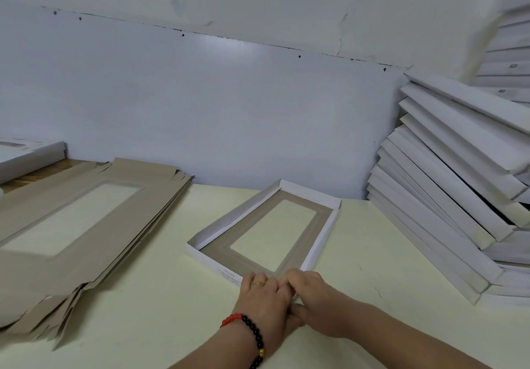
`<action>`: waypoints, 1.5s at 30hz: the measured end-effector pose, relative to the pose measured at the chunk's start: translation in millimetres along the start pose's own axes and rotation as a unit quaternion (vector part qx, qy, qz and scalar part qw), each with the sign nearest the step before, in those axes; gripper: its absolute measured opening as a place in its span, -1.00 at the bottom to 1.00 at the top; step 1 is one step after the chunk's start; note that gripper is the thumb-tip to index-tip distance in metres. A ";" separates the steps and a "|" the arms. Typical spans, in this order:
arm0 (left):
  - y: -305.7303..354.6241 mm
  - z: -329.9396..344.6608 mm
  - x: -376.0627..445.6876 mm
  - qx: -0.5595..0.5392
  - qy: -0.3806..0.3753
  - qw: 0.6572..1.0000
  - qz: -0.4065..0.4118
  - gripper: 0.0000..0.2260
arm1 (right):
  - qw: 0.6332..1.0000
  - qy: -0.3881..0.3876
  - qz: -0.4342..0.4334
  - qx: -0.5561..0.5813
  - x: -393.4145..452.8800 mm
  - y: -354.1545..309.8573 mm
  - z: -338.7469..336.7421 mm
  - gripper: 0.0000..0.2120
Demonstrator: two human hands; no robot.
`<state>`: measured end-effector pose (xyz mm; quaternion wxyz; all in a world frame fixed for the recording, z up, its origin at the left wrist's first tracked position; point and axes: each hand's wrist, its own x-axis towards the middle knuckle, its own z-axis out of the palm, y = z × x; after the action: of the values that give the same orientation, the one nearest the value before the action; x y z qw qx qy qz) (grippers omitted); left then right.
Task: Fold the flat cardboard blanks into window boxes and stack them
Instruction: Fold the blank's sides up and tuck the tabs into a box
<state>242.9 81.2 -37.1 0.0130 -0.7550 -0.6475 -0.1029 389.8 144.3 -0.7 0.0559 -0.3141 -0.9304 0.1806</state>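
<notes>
A shallow window box (324,231), white outside and brown inside, lies open side up on the pale table, its side walls folded up. Through its rectangular window the table shows. My left hand (263,294), with a ring and a red-and-black bead bracelet, curls its fingers over the box's near wall. My right hand (312,297) lies close against the left and grips the same near wall at the right corner. A pile of flat brown blanks (86,225) with window cut-outs lies to the left.
A tall leaning stack of finished white boxes (459,190) fills the right side against the wall. Another white box (28,156) sits at the far left on a wooden surface. The pale table (172,297) runs up to the blue-white wall behind.
</notes>
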 end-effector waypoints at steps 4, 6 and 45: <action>0.6 -2.7 -0.3 -0.010 0.000 1.000 -0.004 -0.65 | 0.993 -0.029 -0.001 -0.117 9.7 9.5 -8.6 -0.85; -2.6 -2.2 -3.5 -0.026 0.008 1.000 -0.001 -0.63 | 0.984 -0.033 0.009 -0.177 13.1 12.1 -13.5 -0.84; -167.3 -45.7 -46.6 -0.092 -0.052 0.994 -0.003 -0.79 | 0.962 0.077 0.206 -0.162 -91.1 163.8 -52.3 -0.83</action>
<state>66.1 55.8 -19.5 -0.0899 -0.7557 -0.6370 -0.1226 566.1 225.8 -12.1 0.0375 -0.5169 -0.8551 0.0108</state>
